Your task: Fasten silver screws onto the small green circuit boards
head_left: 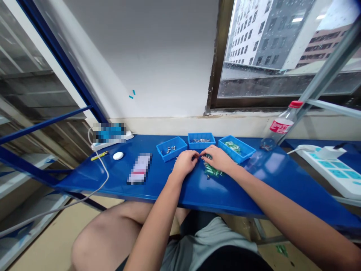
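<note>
On our 1 glossy blue desk (242, 192) we've got 3 blue rect. plastic trays (201, 145): 2 w/ small silvery metal pcs (200, 140), 1 w/ small green pcs (233, 146), qty too fine to count. Also 1 green pile (213, 171), 1 clear plastic bottle (280, 127) w/ red cap (296, 104), 1 white round disc (118, 155), 1 slim yellow tool (99, 156) & 1 flat pale rect. item (140, 168), pixelated. We've 2 bare hands (184, 164). On the white wall (169, 67) we see 2 short teal strips (134, 92); far R, 1 long white power strip (335, 174).

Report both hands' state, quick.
Left hand: fingers curled; whether it holds anything cannot be told.
Right hand: fingers bent by the green pieces; any grip cannot be told.
</note>
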